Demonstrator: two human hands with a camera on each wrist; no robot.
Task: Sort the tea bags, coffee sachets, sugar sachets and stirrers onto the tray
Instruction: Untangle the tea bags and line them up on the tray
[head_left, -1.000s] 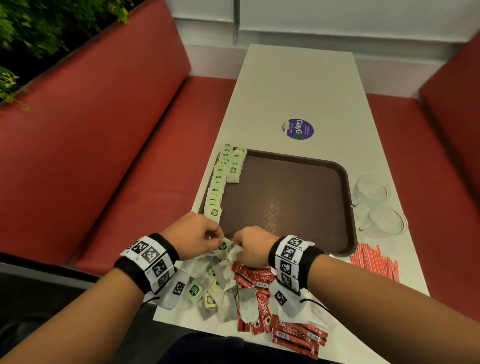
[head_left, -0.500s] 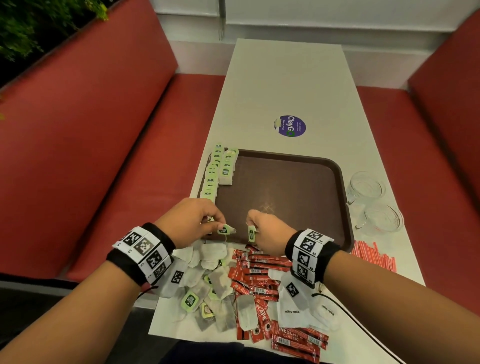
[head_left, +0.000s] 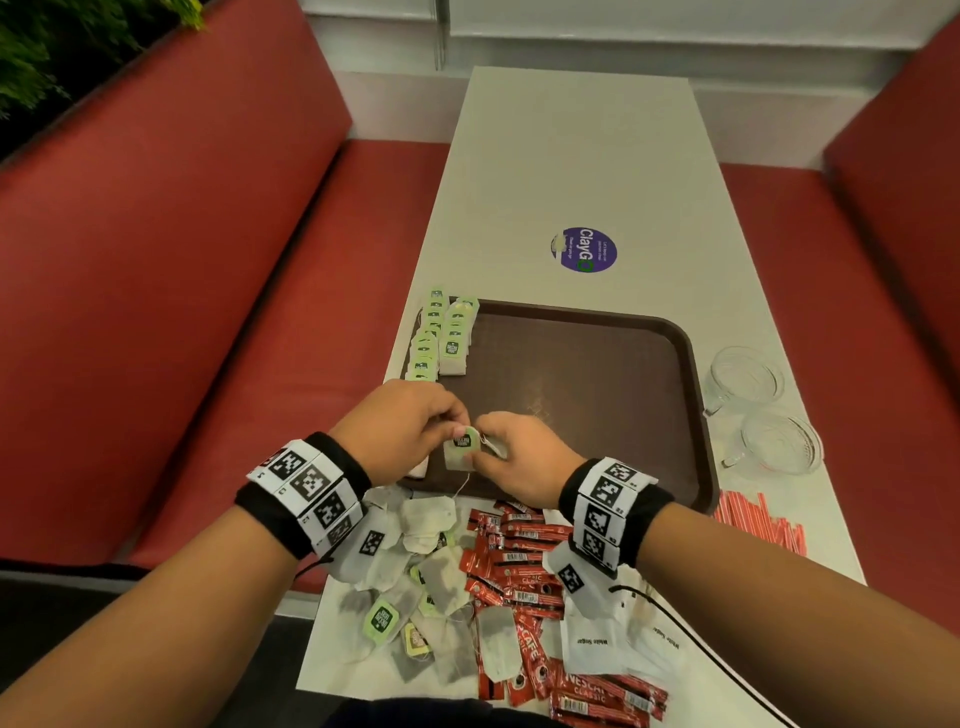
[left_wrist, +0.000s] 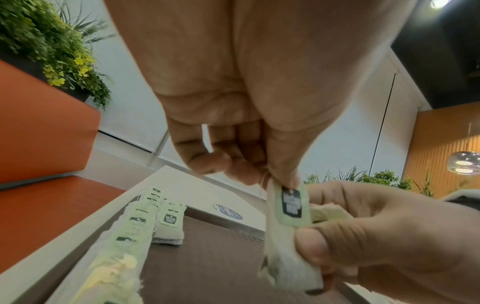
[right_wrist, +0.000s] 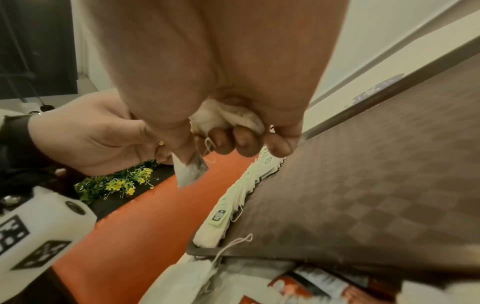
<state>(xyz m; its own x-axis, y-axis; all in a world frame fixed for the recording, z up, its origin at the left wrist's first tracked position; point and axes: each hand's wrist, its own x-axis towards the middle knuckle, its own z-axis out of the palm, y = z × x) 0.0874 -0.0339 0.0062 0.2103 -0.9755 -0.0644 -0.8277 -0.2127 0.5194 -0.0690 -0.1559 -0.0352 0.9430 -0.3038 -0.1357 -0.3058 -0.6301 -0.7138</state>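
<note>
Your left hand (head_left: 402, 426) and right hand (head_left: 524, 457) both pinch one tea bag (head_left: 461, 449); only your right wrist view shows a second bag (right_wrist: 228, 119) balled in that palm, above the brown tray (head_left: 597, 384) on the white table (head_left: 571, 171).

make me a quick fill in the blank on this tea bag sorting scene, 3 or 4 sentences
1. Both hands hold one ____ above the tray's near edge.
2. The sorted tea bags line the tray's ____ side.
3. The red coffee sachets lie on the ____, not the tray.
4. Two empty ____ cups stand right of the tray.

Missing words: tea bag; left; table; glass
</note>
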